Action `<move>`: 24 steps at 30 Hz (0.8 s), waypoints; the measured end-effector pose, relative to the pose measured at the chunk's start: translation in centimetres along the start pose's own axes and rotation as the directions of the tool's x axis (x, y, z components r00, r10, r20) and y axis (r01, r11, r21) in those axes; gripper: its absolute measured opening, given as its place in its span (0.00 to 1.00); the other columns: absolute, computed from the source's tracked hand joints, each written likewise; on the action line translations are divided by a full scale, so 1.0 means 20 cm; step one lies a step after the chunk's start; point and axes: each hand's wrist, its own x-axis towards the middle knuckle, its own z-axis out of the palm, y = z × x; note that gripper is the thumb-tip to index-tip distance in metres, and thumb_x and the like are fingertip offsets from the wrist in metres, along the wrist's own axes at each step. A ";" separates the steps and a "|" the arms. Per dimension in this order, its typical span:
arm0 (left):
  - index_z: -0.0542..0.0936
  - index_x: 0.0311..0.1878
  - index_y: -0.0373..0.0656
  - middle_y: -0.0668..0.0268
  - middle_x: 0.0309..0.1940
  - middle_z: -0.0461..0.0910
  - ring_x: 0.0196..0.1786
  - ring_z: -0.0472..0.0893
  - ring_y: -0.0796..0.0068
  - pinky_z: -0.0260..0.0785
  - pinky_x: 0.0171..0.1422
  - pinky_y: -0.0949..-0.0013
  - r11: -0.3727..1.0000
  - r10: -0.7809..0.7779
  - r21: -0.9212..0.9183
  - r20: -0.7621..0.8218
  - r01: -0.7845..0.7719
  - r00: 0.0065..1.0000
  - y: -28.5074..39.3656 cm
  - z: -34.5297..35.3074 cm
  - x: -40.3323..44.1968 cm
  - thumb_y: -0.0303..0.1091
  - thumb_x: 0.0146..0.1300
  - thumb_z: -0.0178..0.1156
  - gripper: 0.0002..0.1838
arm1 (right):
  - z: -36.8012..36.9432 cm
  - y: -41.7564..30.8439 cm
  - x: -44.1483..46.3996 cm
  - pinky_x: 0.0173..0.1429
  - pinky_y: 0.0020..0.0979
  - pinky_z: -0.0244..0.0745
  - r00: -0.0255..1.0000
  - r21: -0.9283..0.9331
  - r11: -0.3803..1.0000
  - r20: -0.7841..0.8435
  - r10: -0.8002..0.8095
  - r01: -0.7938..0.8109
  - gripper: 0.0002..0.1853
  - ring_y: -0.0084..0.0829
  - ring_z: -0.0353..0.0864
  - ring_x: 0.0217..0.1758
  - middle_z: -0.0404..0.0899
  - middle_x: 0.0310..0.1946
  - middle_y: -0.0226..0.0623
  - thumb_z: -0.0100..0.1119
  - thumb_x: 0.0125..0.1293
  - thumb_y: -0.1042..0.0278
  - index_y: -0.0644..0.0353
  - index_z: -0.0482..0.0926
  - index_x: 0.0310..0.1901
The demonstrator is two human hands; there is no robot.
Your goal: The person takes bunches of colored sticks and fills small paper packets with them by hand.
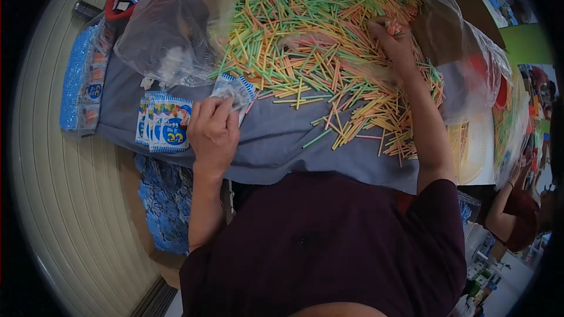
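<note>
Thin sticks [294,23] in green, yellow, orange and pink lie in a wide heap over the grey cloth. At the heap's near left edge my left hand [214,132] is closed on a small clear packet [236,89] with blue striped ends. My right hand [392,38] is over the right side of the heap, its fingers curled round a small bunch of sticks [397,28] whose pinkish ends show. Left of my left hand, several flat blue and white packets [170,123] overlap on the cloth.
Clear plastic sheeting [164,35] lies at the heap's left, and more [470,64] at its right. A stack of blue packets [82,82] stands at the far left. Below the table edge is a box of blue wrappers [164,205]. Another person [517,211] is at far right.
</note>
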 end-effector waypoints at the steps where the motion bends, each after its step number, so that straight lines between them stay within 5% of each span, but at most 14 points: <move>1: 0.85 0.40 0.38 0.63 0.34 0.80 0.40 0.78 0.59 0.72 0.46 0.60 1.000 -0.008 -0.002 0.000 0.008 1.000 0.01 -0.01 0.00 0.22 0.52 0.66 0.10 | -0.01 -0.01 -0.01 0.29 0.27 0.69 0.998 -0.050 0.999 0.062 -0.003 0.007 0.09 0.16 0.75 0.26 0.80 0.26 0.27 0.63 0.72 0.66 0.60 0.85 0.46; 7: 0.84 0.36 0.39 0.63 0.35 0.80 0.40 0.78 0.58 0.71 0.43 0.58 0.999 -0.023 0.024 0.043 0.022 0.999 -0.04 -0.02 0.02 0.24 0.55 0.66 0.05 | 0.00 -0.10 -0.01 0.32 0.25 0.71 0.972 -0.131 0.991 0.228 0.060 -0.030 0.08 0.15 0.76 0.29 0.83 0.30 0.28 0.61 0.72 0.67 0.61 0.84 0.45; 9: 0.84 0.33 0.39 0.63 0.34 0.80 0.40 0.78 0.58 0.70 0.44 0.59 0.989 -0.091 -0.121 -0.012 0.089 0.996 -0.06 -0.01 0.02 0.24 0.54 0.66 0.03 | 0.04 -0.10 -0.02 0.33 0.26 0.71 0.957 -0.150 0.987 0.272 0.104 -0.064 0.09 0.17 0.77 0.32 0.83 0.31 0.30 0.60 0.73 0.68 0.64 0.84 0.45; 11: 0.84 0.32 0.39 0.63 0.34 0.80 0.39 0.77 0.58 0.69 0.44 0.58 0.994 -0.050 -0.096 -0.057 0.045 0.997 -0.06 0.00 0.03 0.23 0.54 0.67 0.03 | 0.10 0.01 -0.01 0.33 0.26 0.70 0.978 0.153 0.988 0.197 -0.067 0.037 0.09 0.18 0.76 0.30 0.83 0.30 0.31 0.58 0.75 0.67 0.64 0.82 0.45; 15: 0.84 0.33 0.39 0.62 0.34 0.80 0.38 0.78 0.57 0.70 0.45 0.58 0.996 -0.065 -0.067 -0.043 0.062 0.997 -0.05 -0.01 -0.01 0.24 0.52 0.67 0.04 | 0.08 0.04 0.05 0.32 0.28 0.70 0.989 0.203 0.978 0.128 -0.078 0.051 0.09 0.20 0.74 0.27 0.82 0.30 0.32 0.56 0.76 0.66 0.63 0.80 0.44; 17: 0.85 0.35 0.39 0.62 0.34 0.80 0.39 0.79 0.57 0.70 0.45 0.58 0.994 -0.095 -0.051 -0.004 0.095 0.995 -0.04 -0.03 -0.02 0.25 0.53 0.67 0.05 | 0.09 -0.10 0.05 0.31 0.29 0.68 0.993 0.483 0.873 -0.115 -0.015 0.069 0.09 0.23 0.70 0.24 0.76 0.27 0.30 0.56 0.76 0.64 0.61 0.78 0.44; 24: 0.86 0.37 0.37 0.59 0.32 0.81 0.38 0.81 0.57 0.72 0.44 0.59 0.993 -0.094 -0.057 0.084 0.098 0.992 -0.04 -0.07 0.01 0.26 0.58 0.66 0.05 | 0.09 -0.21 0.02 0.27 0.27 0.59 0.997 0.744 0.667 -0.075 0.035 0.033 0.09 0.21 0.57 0.21 0.59 0.21 0.23 0.56 0.76 0.62 0.59 0.76 0.46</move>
